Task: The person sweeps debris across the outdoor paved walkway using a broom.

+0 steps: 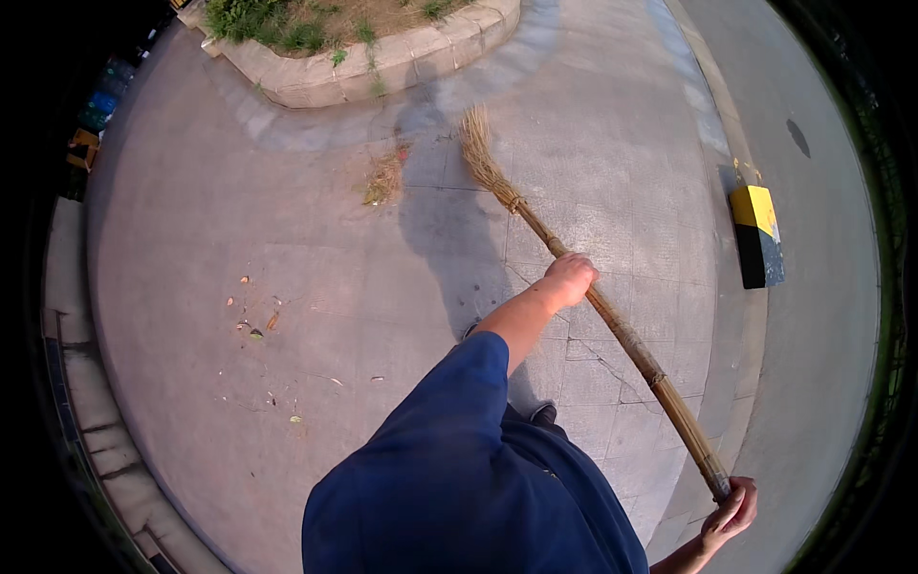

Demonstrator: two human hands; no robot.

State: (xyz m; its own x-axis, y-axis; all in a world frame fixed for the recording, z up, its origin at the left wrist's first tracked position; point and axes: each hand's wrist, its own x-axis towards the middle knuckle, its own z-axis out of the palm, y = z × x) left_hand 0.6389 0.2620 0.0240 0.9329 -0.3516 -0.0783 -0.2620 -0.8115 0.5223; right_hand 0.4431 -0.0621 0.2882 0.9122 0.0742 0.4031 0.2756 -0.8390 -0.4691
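Observation:
A long straw broom [626,340] slants across the view, its bristles [483,158] to the far side and its handle end near me at the right. Partway along the bound handle, my left hand [572,277] is closed around it. My right hand [733,509] grips the handle's near end. To the left of the bristles lies a small heap of dry grass and leaves [384,178] on the pavement. The bristle tips appear apart from that heap; whether they touch the ground I cannot tell.
Scattered leaves [256,333] and bits of litter lie at left on the paving [325,239]. A stone-edged planter [354,81] with weeds stands at the far side. On the right, a yellow-and-black block [757,234] sits by the kerb and road. A low stone edge [115,450] runs along the left.

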